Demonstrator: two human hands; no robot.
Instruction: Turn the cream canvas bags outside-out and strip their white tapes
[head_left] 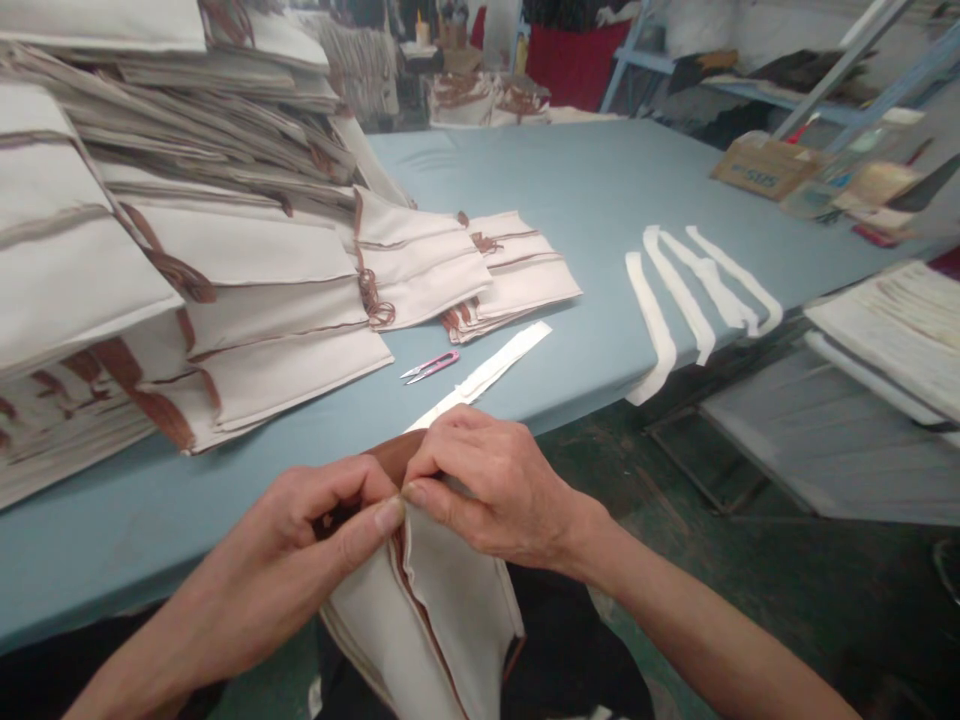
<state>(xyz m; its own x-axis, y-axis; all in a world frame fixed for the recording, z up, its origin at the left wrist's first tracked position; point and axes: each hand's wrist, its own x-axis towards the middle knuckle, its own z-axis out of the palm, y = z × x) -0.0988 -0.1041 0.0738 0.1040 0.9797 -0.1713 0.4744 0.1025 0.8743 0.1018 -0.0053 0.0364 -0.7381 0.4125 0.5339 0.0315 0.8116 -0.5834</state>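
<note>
Both my hands pinch the top edge of a cream cloth bag (442, 610) with brown trim, held in front of me below the table's near edge. My left hand (307, 545) grips the bag's left side, thumb pressed against the seam. My right hand (487, 485) is closed on the right side of the same edge, fingertips meeting the left thumb. A small pink thread snip (430, 367) lies on the blue table (585, 180) just beyond my hands, beside a long white fabric strip (487, 372).
Tall stacks of similar cream bags (187, 250) fill the table's left side, with smaller piles (517, 270) at the centre. Several white strips (690, 290) hang over the right edge. A cardboard box (765, 165) sits far right. More fabric sheets (892, 335) lie on a lower surface at right.
</note>
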